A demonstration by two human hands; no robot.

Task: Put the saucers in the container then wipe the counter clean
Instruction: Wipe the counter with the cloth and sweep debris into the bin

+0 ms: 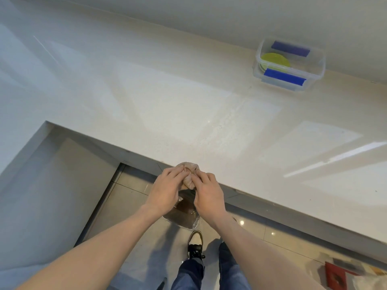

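Note:
A clear plastic container with blue clips stands at the far right of the pale counter, near the wall. Green saucers lie stacked inside it. At the counter's front edge my left hand and my right hand both grip a bunched beige cloth, fingers pinched into it from either side. Below the hands, over the floor, sits a dark round thing in clear plastic, partly hidden by my wrists.
A faint streak of crumbs or residue runs across the counter toward the container. The counter turns a corner at the left. My shoes and legs stand on the tiled floor; a red patterned mat lies at bottom right.

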